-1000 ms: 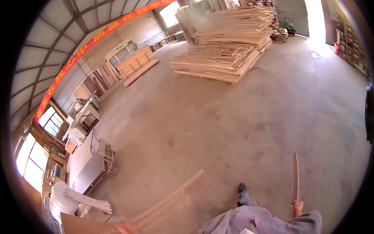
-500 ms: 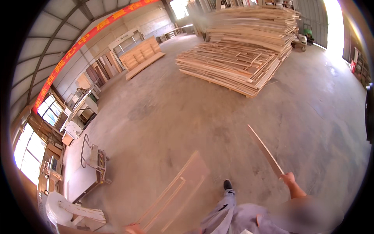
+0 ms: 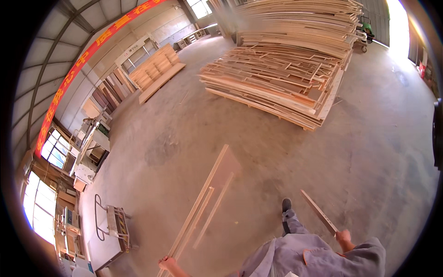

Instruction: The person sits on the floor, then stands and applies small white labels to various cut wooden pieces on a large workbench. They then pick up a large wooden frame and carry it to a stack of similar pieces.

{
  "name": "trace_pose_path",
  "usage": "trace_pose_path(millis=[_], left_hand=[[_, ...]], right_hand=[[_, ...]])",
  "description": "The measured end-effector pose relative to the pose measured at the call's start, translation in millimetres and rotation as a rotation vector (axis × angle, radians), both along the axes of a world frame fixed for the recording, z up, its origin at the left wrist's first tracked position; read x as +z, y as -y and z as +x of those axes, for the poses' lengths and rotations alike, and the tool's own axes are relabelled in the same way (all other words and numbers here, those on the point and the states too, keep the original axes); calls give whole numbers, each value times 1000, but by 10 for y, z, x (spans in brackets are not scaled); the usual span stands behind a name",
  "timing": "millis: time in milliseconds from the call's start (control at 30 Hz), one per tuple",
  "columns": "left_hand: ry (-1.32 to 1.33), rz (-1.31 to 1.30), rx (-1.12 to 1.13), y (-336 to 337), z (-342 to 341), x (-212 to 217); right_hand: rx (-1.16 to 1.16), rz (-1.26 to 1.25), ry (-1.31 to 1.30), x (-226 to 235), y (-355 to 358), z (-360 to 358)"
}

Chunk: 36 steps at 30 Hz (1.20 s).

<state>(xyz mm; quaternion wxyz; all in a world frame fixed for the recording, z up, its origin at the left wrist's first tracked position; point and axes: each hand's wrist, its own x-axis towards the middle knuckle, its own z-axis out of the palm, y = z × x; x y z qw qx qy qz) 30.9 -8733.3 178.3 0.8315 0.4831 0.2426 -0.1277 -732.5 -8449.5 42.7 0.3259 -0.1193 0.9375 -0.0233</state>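
Note:
At the lower left, my left hand (image 3: 167,264) is closed on the edge of a thin, long wooden panel (image 3: 223,168). Pale wooden strips run lengthwise along this panel, and it slants forward and up to the right. On my right side, my right hand (image 3: 344,238) grips the near end of a narrow wooden board (image 3: 319,213), which points forward and to the left. The fingers of both hands show only in part.
Ahead, a large stack of wooden panels (image 3: 272,87) rests on the concrete floor. A slatted wooden frame (image 3: 154,67) stands farther left. Near left is a cart with a metal handle (image 3: 110,226); machines (image 3: 90,147) line the left wall.
The stack of panels now looks nearer and larger. My left hand and its panel show more fully, with the panel's far end higher in view. The board on the right appears shorter and lower.

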Motion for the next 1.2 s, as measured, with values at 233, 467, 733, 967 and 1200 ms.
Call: trace_pose_path(millis=[233, 467, 733, 967, 1200], left_hand=[[3, -67, -80, 1980, -1231, 676], [14, -117, -150, 3909, -1684, 203], [17, 56, -200, 6619, -3078, 441], [118, -79, -308, 8860, -3023, 382], [221, -145, -402, 10565, -3667, 802]], right_hand=[[130, -220, -36, 358, 2853, -974], [11, -584, 307, 447, 5765, -2161], [141, -516, -132, 448, 7399, -2246], [135, -560, -287, 865, 9038, -2617], [201, -706, -389, 1224, 12024, -3928]])
